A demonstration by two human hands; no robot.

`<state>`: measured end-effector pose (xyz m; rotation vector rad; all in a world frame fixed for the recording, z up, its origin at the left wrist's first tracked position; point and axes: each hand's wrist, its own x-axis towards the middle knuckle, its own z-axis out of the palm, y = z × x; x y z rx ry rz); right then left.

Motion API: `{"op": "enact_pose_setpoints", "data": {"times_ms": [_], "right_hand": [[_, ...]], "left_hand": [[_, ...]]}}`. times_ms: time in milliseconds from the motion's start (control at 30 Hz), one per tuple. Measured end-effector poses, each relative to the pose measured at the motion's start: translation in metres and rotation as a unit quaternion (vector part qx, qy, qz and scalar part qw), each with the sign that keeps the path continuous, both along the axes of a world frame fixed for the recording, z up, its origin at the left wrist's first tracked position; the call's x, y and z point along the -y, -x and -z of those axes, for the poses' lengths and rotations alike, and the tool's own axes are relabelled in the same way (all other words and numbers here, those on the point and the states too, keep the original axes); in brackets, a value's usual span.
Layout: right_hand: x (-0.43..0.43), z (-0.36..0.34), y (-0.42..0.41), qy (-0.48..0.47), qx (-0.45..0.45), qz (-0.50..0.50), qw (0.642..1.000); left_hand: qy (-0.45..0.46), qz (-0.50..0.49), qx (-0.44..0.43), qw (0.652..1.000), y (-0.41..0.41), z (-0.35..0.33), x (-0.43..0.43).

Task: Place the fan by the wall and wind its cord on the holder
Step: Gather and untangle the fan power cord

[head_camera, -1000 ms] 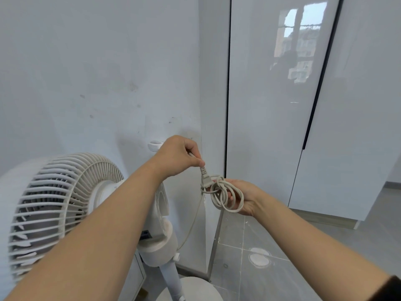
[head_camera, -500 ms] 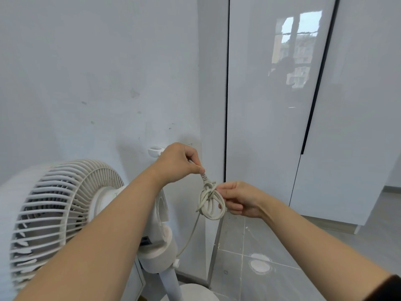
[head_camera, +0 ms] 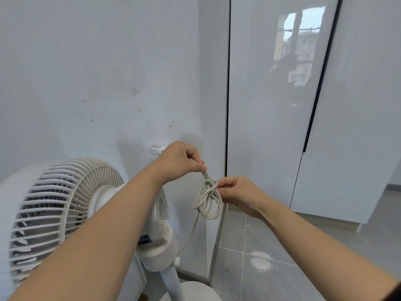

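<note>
A white standing fan (head_camera: pixel 65 205) stands close to the white wall at lower left, its round base (head_camera: pixel 191 292) on the floor. Its pale cord (head_camera: pixel 209 199) is gathered into a small coil that hangs between my hands, with one strand running down to the fan's neck. My left hand (head_camera: pixel 180 160) pinches the plug end above the coil. My right hand (head_camera: pixel 236 193) pinches the top of the coil from the right. A small white holder (head_camera: pixel 155 149) sticks out of the wall just behind my left hand, partly hidden by it.
Glossy white cabinet doors (head_camera: pixel 271 127) with a dark handle strip fill the right side. A wall corner (head_camera: pixel 213 105) stands between wall and cabinet. Grey floor tiles (head_camera: pixel 282 268) with white paint spots lie below right.
My right hand turned from cradling the coil in its palm to pinching its top. The coil hangs tighter and lower under the plug. My left hand stayed near the holder.
</note>
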<state>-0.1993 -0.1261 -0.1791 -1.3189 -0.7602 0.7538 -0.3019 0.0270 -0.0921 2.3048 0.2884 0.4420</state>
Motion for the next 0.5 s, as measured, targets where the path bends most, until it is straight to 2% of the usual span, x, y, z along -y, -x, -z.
{"op": "enact_pose_setpoints", "data": {"times_ms": [267,367,500], "right_hand": [[-0.001,0.000,0.007,-0.043,-0.081,-0.005,0.996],[-0.004,-0.001,0.010,-0.026,-0.024,-0.007,0.999],[-0.008,-0.008,0.011,0.028,0.073,0.059,0.995]], "left_hand": [[0.004,0.020,-0.022,1.000,-0.002,0.004,-0.004],[-0.003,0.024,-0.034,0.999,-0.006,0.006,-0.006],[-0.037,0.015,-0.020,0.999,-0.008,0.007,-0.006]]}}
